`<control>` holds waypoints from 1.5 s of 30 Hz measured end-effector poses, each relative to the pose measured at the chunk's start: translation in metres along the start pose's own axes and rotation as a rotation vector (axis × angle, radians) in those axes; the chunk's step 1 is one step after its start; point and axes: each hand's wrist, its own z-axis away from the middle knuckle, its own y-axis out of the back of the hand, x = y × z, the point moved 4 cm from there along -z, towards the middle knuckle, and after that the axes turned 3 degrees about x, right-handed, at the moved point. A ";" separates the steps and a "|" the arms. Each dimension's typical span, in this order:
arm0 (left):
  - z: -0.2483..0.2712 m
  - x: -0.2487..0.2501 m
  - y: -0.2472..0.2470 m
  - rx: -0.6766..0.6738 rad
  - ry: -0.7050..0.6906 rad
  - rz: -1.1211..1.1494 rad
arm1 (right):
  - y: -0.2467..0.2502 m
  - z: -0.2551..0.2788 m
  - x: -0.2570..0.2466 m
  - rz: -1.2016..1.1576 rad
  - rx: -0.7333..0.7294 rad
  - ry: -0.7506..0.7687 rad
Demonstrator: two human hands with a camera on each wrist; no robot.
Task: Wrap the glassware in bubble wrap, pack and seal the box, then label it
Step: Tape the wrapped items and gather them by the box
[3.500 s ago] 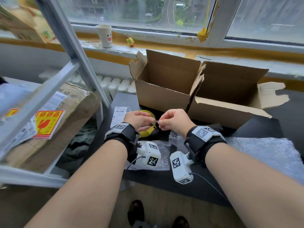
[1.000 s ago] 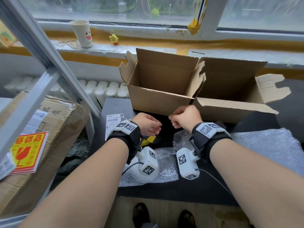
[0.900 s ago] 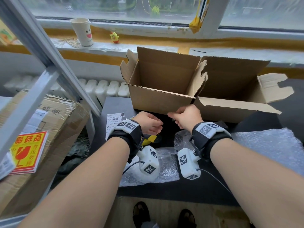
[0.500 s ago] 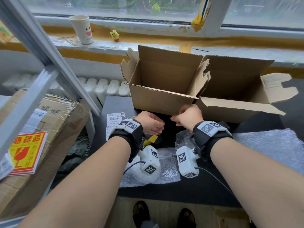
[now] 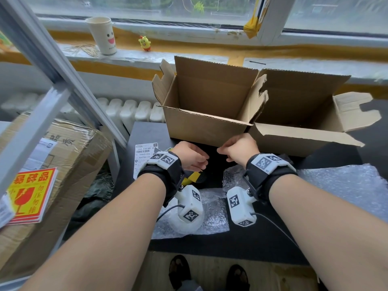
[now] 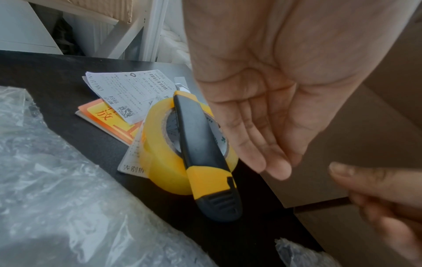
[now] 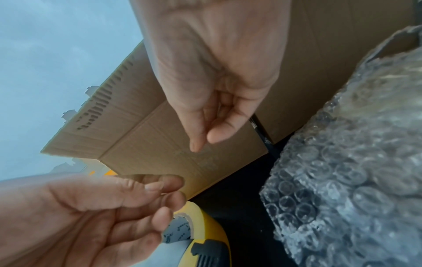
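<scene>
An open cardboard box stands on the black table, flaps up. Just in front of it hover both hands. My left hand is open, fingers straight, and holds nothing. Below it lies the yellow tape roll with a yellow-black utility knife across it. My right hand pinches thumb and forefinger together; a faint clear tape strip seems to hang from them. A bubble-wrapped bundle sits right of the hands.
A shipping label and an orange sticker lie left of the roll. Loose bubble wrap covers the table's right side. A taped carton with red fragile stickers and a metal frame stand left. A paper cup is on the sill.
3.5 s ago my left hand held the tape roll while the right pulled its end. Now the roll lies on the table under the knife, and both hands hover slightly nearer the box.
</scene>
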 end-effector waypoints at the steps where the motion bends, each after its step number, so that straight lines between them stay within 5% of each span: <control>1: 0.000 0.000 0.000 0.000 0.000 -0.003 | -0.001 0.000 0.001 -0.008 0.001 -0.007; 15: -0.003 0.001 0.003 0.013 0.019 -0.015 | 0.001 0.000 0.002 -0.088 -0.051 -0.064; 22: -0.005 0.003 0.005 0.009 0.026 -0.009 | -0.011 -0.002 -0.007 -0.190 -0.157 -0.210; 29: -0.007 0.001 0.008 0.009 0.014 -0.002 | -0.001 -0.004 -0.005 0.118 0.004 0.029; 34: -0.007 0.003 0.009 0.004 0.025 0.005 | -0.014 -0.014 -0.005 -0.136 -0.149 -0.156; 45: -0.008 0.003 0.010 0.016 0.009 0.003 | 0.004 -0.010 0.002 -0.112 0.021 -0.084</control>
